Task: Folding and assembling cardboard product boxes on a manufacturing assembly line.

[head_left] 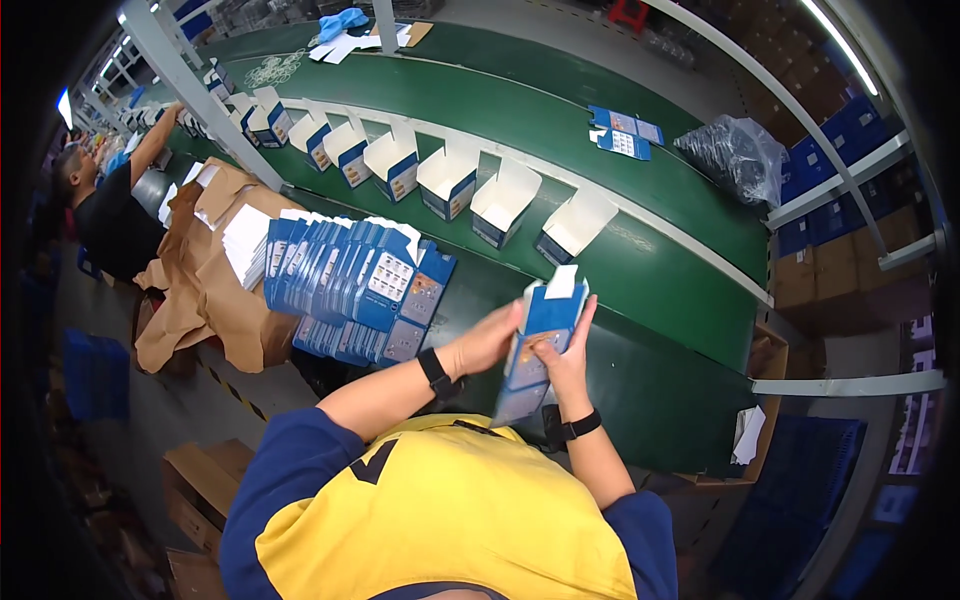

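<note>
Between my two hands is a blue and grey printed carton [553, 318], partly folded, with a white flap up at its far end. My left hand [488, 338] presses along its left side, fingers mostly behind the edge. My right hand [568, 362] grips the right side, thumb across the printed face and fingers up along the edge. To the left on the bench lies a fanned stack of flat blue cartons [345, 275]. Beyond my hands, a row of opened boxes stands on the green belt, the nearest being a white-lined box [577, 226].
Brown wrapping paper [215, 260] spreads at the left, near a co-worker [110, 200] reaching toward the line. Flat blue cartons [625, 133] and a clear plastic bag [735, 155] lie far right. A metal post [200, 90] rises from the bench at far left.
</note>
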A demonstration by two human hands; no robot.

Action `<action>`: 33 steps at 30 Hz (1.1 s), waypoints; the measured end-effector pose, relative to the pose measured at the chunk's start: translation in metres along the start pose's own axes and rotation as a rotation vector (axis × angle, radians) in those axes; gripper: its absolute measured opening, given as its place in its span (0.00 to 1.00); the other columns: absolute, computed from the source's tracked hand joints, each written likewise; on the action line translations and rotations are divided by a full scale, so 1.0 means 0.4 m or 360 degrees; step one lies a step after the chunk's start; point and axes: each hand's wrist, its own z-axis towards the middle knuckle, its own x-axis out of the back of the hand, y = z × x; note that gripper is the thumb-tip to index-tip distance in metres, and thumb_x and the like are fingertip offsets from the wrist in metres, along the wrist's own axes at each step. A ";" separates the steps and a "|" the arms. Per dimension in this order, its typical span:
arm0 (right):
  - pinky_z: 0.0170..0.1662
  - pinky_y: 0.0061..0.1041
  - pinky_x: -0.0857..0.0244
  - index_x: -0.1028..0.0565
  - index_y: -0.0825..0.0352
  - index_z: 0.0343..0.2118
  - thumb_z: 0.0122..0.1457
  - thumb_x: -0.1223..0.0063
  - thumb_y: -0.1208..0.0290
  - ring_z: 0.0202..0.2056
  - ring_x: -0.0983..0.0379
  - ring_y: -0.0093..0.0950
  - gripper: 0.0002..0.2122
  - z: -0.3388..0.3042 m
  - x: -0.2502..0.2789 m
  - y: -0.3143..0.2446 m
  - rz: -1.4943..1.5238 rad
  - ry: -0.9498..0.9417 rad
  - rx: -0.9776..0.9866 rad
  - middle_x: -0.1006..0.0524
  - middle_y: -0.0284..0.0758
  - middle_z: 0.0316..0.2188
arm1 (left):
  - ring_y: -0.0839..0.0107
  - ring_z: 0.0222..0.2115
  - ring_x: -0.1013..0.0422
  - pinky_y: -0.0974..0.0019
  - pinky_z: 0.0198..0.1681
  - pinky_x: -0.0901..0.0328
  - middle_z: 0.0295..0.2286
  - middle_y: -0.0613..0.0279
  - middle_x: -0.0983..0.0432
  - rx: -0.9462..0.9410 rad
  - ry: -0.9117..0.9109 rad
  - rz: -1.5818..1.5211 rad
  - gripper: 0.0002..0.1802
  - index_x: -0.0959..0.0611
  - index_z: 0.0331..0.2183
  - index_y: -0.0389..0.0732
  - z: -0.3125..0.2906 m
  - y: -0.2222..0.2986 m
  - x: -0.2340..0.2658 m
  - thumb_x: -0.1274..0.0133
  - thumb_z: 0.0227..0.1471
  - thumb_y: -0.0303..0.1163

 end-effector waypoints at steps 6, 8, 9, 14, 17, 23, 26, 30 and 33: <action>0.55 0.29 0.46 0.70 0.63 0.62 0.33 0.29 0.50 0.53 0.41 0.31 0.63 0.006 0.009 -0.060 -0.0052 0.0057 0.0114 0.41 0.39 0.53 | 0.68 0.55 0.45 0.65 0.57 0.48 0.55 0.56 0.45 0.0038 -0.0357 0.0994 0.40 0.47 0.59 0.40 -0.033 -0.034 -0.005 0.46 0.47 0.27; 0.56 0.30 0.48 0.69 0.63 0.62 0.31 0.29 0.51 0.54 0.43 0.32 0.64 0.009 0.010 -0.129 -0.0080 0.0034 0.0064 0.42 0.41 0.55 | 0.66 0.56 0.46 0.64 0.57 0.48 0.57 0.55 0.47 0.0191 -0.0299 0.1052 0.43 0.50 0.59 0.41 -0.033 0.009 0.000 0.45 0.46 0.25; 0.57 0.30 0.49 0.68 0.63 0.62 0.29 0.28 0.51 0.56 0.45 0.33 0.64 0.012 0.012 -0.166 -0.0109 0.0022 0.0011 0.43 0.43 0.56 | 0.62 0.56 0.47 0.63 0.57 0.48 0.57 0.53 0.49 -0.0111 -0.0223 0.1431 0.48 0.51 0.60 0.42 -0.041 0.040 -0.016 0.42 0.42 0.25; 0.59 0.32 0.51 0.59 0.65 0.62 0.25 0.26 0.52 0.59 0.48 0.33 0.62 -0.011 0.009 -0.254 -0.0012 -0.0399 0.0008 0.45 0.42 0.57 | 0.52 0.57 0.48 0.61 0.56 0.46 0.57 0.48 0.52 -0.0920 0.0086 0.2220 0.58 0.50 0.59 0.44 -0.062 0.110 -0.068 0.35 0.29 0.25; 0.58 0.31 0.50 0.54 0.66 0.61 0.24 0.26 0.52 0.58 0.47 0.33 0.61 -0.021 0.013 -0.276 0.0116 -0.0448 0.0099 0.42 0.40 0.56 | 0.52 0.54 0.45 0.61 0.55 0.46 0.54 0.48 0.46 -0.1003 0.0100 0.2323 0.56 0.50 0.59 0.42 -0.069 0.130 -0.094 0.35 0.31 0.26; 0.58 0.31 0.51 0.52 0.66 0.61 0.27 0.26 0.54 0.58 0.46 0.32 0.58 -0.005 0.035 -0.275 0.0258 -0.0652 0.0299 0.41 0.38 0.56 | 0.54 0.53 0.43 0.59 0.54 0.45 0.52 0.48 0.43 -0.1106 0.0079 0.2359 0.55 0.48 0.58 0.40 -0.077 0.150 -0.122 0.34 0.30 0.27; 0.59 0.30 0.52 0.51 0.66 0.61 0.32 0.28 0.56 0.58 0.46 0.31 0.53 -0.005 0.031 -0.296 0.0225 -0.0374 -0.0069 0.44 0.38 0.57 | 0.52 0.51 0.42 0.58 0.53 0.43 0.51 0.47 0.43 -0.1169 -0.0018 0.2487 0.54 0.47 0.57 0.45 -0.078 0.153 -0.126 0.33 0.30 0.28; 0.57 0.29 0.50 0.52 0.66 0.61 0.44 0.34 0.63 0.56 0.44 0.29 0.45 0.013 0.016 -0.299 0.0227 -0.0140 -0.0091 0.43 0.38 0.56 | 0.49 0.51 0.41 0.57 0.50 0.40 0.51 0.46 0.44 -0.1274 -0.0181 0.2439 0.46 0.37 0.54 0.50 -0.082 0.109 -0.143 0.33 0.31 0.30; 0.56 0.28 0.47 0.53 0.65 0.62 0.49 0.40 0.68 0.54 0.42 0.28 0.40 0.012 0.003 -0.293 0.0797 -0.0187 0.0157 0.41 0.38 0.55 | 0.49 0.50 0.41 0.57 0.49 0.39 0.51 0.45 0.44 -0.1334 -0.0290 0.2561 0.40 0.31 0.50 0.52 -0.066 0.109 -0.161 0.32 0.31 0.34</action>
